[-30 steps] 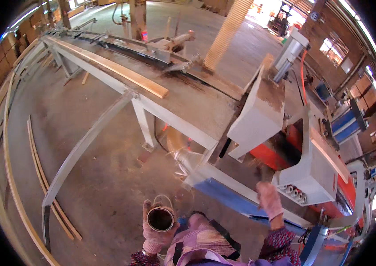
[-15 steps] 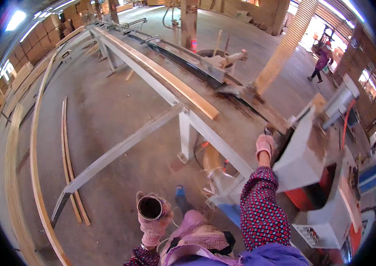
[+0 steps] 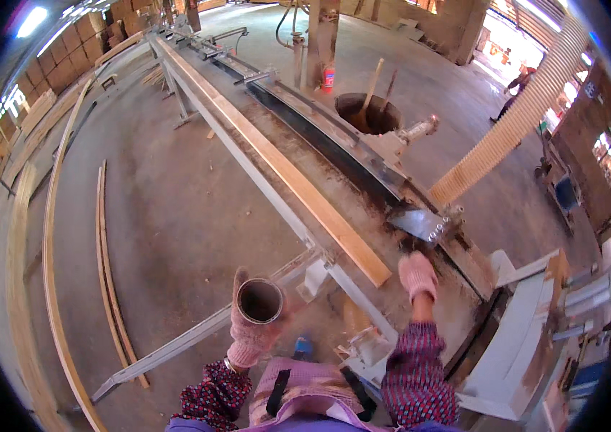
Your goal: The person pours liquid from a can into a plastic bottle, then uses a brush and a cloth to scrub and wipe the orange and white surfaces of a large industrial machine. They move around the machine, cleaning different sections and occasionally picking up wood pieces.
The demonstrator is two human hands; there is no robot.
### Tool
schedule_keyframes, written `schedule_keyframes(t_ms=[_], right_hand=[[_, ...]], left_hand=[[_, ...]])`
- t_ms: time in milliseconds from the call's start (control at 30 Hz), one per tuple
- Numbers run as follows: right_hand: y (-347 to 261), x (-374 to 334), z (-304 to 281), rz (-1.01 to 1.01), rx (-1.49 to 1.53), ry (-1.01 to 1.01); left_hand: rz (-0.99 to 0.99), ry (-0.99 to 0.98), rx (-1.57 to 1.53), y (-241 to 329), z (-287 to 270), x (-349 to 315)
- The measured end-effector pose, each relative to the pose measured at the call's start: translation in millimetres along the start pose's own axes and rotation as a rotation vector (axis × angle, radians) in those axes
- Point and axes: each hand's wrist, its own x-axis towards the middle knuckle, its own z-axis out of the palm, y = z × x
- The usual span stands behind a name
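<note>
Left hand in a pink knitted glove is wrapped around a dark cylindrical metal cup, fingers curled closed on its side wall. The cup is held upright with its open mouth facing up, probably so whatever is inside stays in; contents too dark to tell. It sits low in front of the body, clear of the bench and above the concrete floor.

Right hand, also in a pink knitted glove, is stretched forward with the red-and-blue patterned sleeve extended. It is over the dusty bench surface just beside the near end of the long pale wooden plank. The back of the glove faces the camera, so I cannot tell how far the fingers are open, and nothing shows in its grasp. Touching the bench or hovering: cannot tell.

The plank lies flat along the long grey metal work bench, parallel to the dark steel rail, likely lined up for feeding along the machine. A grey metal bracket plate sits at the rail's near end, just beyond the right hand. Thin wooden strips lie on the floor to the left, well apart from both hands. A round dark drum with sticks standing in it stands beyond the rail.
</note>
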Motion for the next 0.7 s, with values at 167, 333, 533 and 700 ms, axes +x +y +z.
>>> schedule_keyframes(t_ms=[167, 333, 533, 700], right_hand=[[-17.0, -73.2, -14.9, 0.174, 0.511, 0.165], [-75.6, 27.5, -89.5, 0.046, 0.436, 0.273], [-153.1, 197.7, -149.5, -0.176, -0.018, 0.188], [-277.7, 335.0, -249.6, -0.434, -0.274, 0.317]], left_hand=[[-0.057, -0.125, 0.074, -2.8, -38.8, 69.5], [-0.092, -0.047, -0.137, 22.5, -47.6, 127.6], [0.192, -0.030, 0.690, 18.9, -119.8, 196.8], [0.190, -0.139, 0.526, 57.2, -116.0, 244.4]])
